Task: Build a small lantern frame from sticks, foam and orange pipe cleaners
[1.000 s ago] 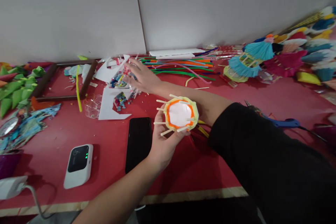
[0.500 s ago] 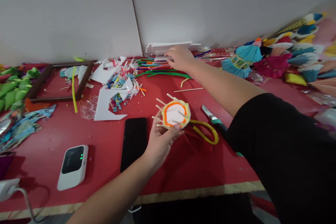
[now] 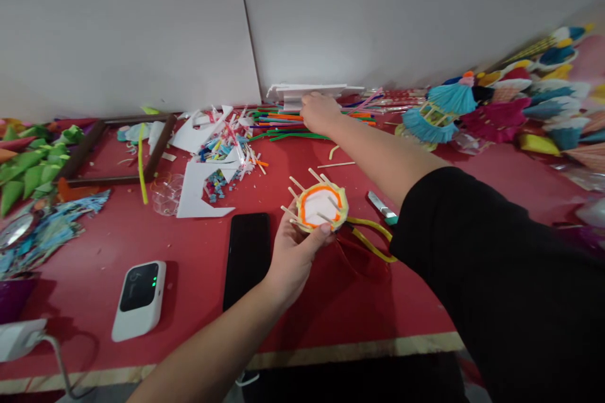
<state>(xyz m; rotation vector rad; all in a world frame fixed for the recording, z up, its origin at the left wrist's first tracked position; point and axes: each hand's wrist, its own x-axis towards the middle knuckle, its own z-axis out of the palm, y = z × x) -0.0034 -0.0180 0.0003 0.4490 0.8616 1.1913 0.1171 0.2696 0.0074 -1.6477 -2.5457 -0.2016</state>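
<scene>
The left hand (image 3: 295, 258) was clamped on a small round craft piece (image 3: 317, 206), thumb on its near edge and fingers behind its left side. That piece was held over the red table (image 3: 198, 296), near the middle of the view: a white disc ringed in orange, with a pale yellow rim and several pale sticks (image 3: 293, 183) jutting up and out from it.

The right hand (image 3: 321, 114) was stretched to the back of the table, over a bundle of coloured stems (image 3: 278, 124) and just in front of some white sheets (image 3: 290, 99). Its fingers were bent and mostly turned from view — whether they were closed on a stem or a sheet, I could not tell. A black sleeve (image 3: 472, 252) covered the upper part of that arm.

Under the craft piece and to its right lay a yellow loop (image 3: 371, 240), with a utility knife (image 3: 380, 206) beyond it, partly hidden by the sleeve. A dark phone (image 3: 246, 258) lay just left of the left hand, and a white device (image 3: 139, 302) with green lights sat farther left. Behind the phone were a cut white board (image 3: 193, 195) and a heap of mixed scraps (image 3: 224, 148). At the back right stood a turquoise pleated model (image 3: 437, 116) — beside it, a magenta piece (image 3: 496, 116).
</scene>
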